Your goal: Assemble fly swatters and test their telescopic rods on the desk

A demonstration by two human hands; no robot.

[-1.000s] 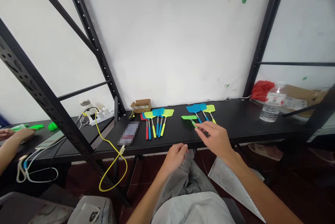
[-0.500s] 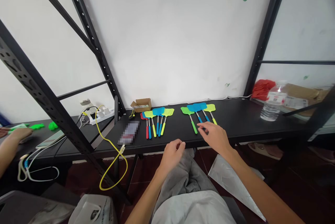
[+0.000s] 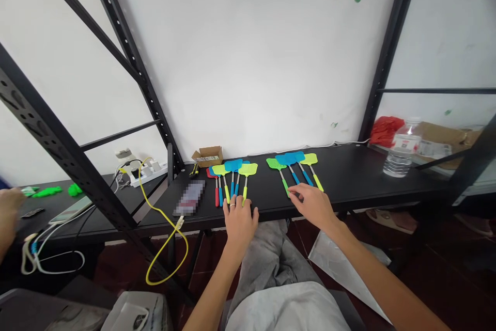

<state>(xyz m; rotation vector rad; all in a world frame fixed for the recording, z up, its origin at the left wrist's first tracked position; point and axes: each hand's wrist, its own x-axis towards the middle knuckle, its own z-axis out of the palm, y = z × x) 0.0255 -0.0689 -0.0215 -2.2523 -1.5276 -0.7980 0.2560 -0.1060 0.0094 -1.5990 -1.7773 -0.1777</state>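
Two fans of small fly swatters with coloured heads and handles lie on the black shelf. My left hand (image 3: 240,220) is over the handle ends of the left group, its fingers spread, near a blue swatter (image 3: 233,165) and a yellow swatter (image 3: 248,169). The left group also has a red swatter (image 3: 217,194). My right hand (image 3: 313,206) has thumb and fingertips pinched at the lower end of the green swatter (image 3: 275,163). Beside it in the right group lie blue swatters (image 3: 296,157) and a yellow swatter (image 3: 310,159).
A blurred-out phone (image 3: 189,196) with a yellow cable (image 3: 166,211), a small cardboard box (image 3: 207,157) and a yellow-black cutter (image 3: 194,170) stand left. A water bottle (image 3: 401,150) stands right. Metal posts frame the shelf. Another person's hand (image 3: 8,212) works far left.
My left hand has moved forward and left onto the handle ends, its fingers spreading. My right hand has shifted slightly left to the green swatter's handle end.
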